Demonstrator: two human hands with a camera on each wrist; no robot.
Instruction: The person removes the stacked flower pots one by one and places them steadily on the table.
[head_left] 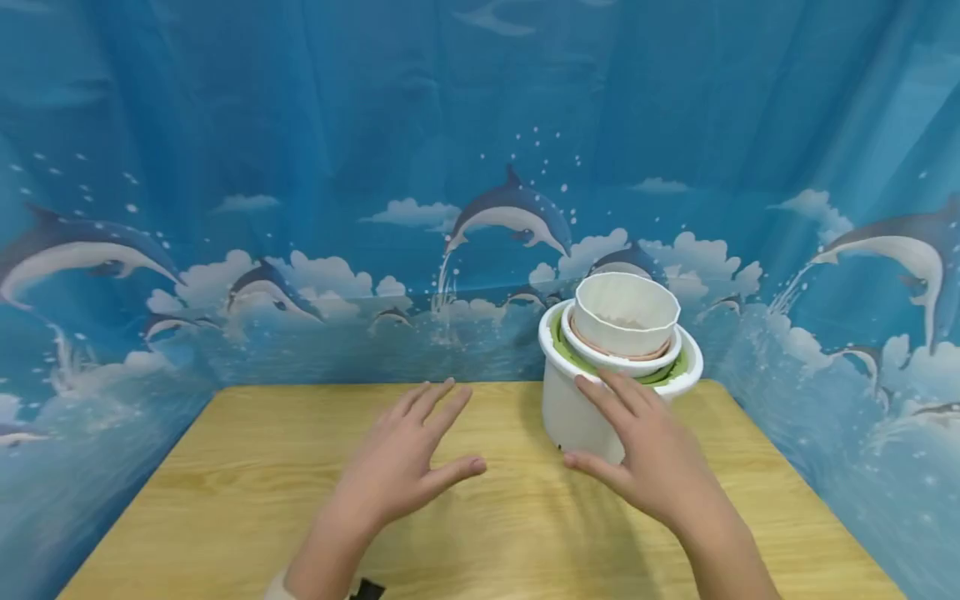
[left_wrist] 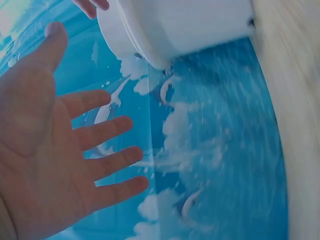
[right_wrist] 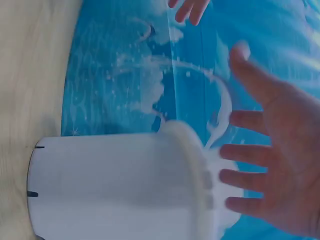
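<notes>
A large white pot [head_left: 577, 417] stands on the table toward the back right, with several smaller pots nested in it. Among them show a green rim [head_left: 564, 346], a white rim [head_left: 617, 363], a thin brownish rim and, on top, a white faceted pot [head_left: 626, 312]. My right hand [head_left: 652, 454] hovers in front of the large pot, fingers spread and holding nothing; in the right wrist view the pot's side [right_wrist: 115, 185] lies beside the fingers. My left hand [head_left: 401, 462] is over the table's middle, fingers extended and apart from the pots.
The wooden table [head_left: 247, 467] has its back edge against a blue curtain [head_left: 375, 125] printed with dolphins and clouds. The curtain also hangs along the left and right sides. A small black object [head_left: 367, 590] shows near my left wrist.
</notes>
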